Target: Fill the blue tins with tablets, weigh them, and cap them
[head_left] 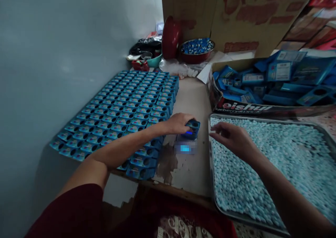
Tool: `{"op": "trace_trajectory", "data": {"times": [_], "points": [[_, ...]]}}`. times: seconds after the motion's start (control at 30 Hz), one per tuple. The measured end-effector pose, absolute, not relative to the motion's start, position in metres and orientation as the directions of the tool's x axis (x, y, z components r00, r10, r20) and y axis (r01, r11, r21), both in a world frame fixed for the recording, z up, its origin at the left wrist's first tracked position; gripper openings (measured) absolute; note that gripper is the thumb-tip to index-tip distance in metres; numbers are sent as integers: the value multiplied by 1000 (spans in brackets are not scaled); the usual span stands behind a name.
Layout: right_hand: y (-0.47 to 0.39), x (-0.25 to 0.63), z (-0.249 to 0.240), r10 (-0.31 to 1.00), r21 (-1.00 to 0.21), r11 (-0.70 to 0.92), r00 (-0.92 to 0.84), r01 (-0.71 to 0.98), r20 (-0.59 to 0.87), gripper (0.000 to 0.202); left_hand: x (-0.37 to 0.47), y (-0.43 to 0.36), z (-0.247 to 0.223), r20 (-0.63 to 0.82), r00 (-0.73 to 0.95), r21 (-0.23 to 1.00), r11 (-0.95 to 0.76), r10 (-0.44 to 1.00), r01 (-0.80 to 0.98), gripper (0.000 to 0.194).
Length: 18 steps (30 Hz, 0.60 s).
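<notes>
My left hand (181, 124) is closed around a small blue cardboard box (194, 126) with a round dark window. Beneath that box is a small scale (185, 148) with a lit blue display; part of it is hidden by the box and hand. My right hand (232, 137) hovers over the left rim of a metal tray (213, 182). Its fingers are curved, with a gap between thumb and fingertips, and nothing shows in them. Small pale blue pellet-like pieces (252, 182) cover the tray.
Rows of blue boxes (126, 112) stand on the table at left, along the wall. Behind the tray, an open carton (236, 106) holds blue packages (278, 71). Farther back are a red bowl (196, 57) of blue wrapped pieces and a large cardboard sheet (236, 17).
</notes>
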State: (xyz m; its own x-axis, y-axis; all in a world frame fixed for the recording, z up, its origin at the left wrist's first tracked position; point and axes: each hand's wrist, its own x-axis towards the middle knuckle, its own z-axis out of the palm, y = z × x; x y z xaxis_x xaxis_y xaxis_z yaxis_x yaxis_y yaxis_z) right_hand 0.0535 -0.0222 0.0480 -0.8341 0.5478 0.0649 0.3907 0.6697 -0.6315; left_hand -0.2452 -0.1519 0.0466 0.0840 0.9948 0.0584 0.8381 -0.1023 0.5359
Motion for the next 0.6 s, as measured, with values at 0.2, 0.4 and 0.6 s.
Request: {"op": "trace_trajectory", "data": {"times": [0.2,0.4,0.6], "points": [[-15,119,26,797,-827,268,-595,494,-98,37,-349,-22,98,357,-137,542,-86,924,836,50],[-9,129,4,882,-850,71,-431,522,-190,55,-462,80,119,339,-186,575,-47,922,817,56],[4,137,-15,880,-843,-12,-394,538,-264,54,-529,91,86,20,-222,529,178,975,830,52]]}}
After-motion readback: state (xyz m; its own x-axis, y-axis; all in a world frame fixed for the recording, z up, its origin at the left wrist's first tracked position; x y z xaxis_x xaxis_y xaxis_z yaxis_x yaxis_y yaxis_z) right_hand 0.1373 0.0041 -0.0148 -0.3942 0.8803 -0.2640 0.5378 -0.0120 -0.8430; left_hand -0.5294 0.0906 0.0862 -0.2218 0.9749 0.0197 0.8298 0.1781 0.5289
